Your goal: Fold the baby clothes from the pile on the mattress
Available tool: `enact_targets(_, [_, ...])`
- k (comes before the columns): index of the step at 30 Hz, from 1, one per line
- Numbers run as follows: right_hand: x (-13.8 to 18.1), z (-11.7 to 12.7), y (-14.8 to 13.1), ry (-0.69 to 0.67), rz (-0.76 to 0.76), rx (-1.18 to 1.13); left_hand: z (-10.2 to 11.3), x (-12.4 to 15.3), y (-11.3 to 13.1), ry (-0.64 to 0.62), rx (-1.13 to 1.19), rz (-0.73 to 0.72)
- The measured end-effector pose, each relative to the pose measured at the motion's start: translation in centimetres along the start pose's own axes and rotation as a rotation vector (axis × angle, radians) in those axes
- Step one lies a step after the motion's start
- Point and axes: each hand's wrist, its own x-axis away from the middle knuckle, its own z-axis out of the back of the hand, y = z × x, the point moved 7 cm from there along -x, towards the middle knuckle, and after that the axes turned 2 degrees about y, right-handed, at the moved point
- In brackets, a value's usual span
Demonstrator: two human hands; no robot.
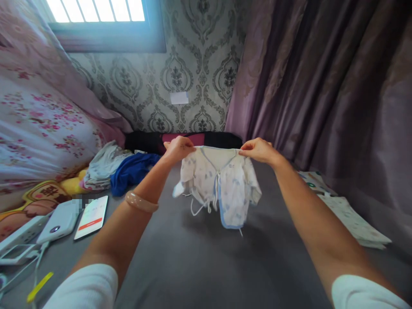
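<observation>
A small white baby shirt (222,184) with blue trim and loose tie strings hangs in the air above the grey bed sheet (199,257). My left hand (179,148) pinches its left shoulder, and my right hand (258,150) pinches its right shoulder. The shirt hangs open-fronted between both hands, its hem clear of the sheet. A pale bangle (141,202) sits on my left wrist.
A heap of grey and blue clothes (122,169) lies at the back left, with a black and maroon bundle (199,139) by the wall. A phone (92,216), power bank (59,222) and cables lie at left. Folded patterned cloths (347,219) lie at right beside purple curtains (322,86).
</observation>
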Motion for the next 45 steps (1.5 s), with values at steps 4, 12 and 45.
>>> enact_targets(4, [0.2,-1.7,-0.5,-0.224,0.034,-0.115,-1.5,0.0,-0.5,-0.158,0.132,0.085])
enact_targets(12, [-0.7,-1.7,-0.9,-0.176,0.039,-0.197,-1.3,-0.7,-0.9,-0.101,0.173,0.072])
enact_targets(45, [-2.1,0.6,0.5,0.239,0.041,-0.279,0.0,-0.8,-1.4,0.165,0.252,-0.022])
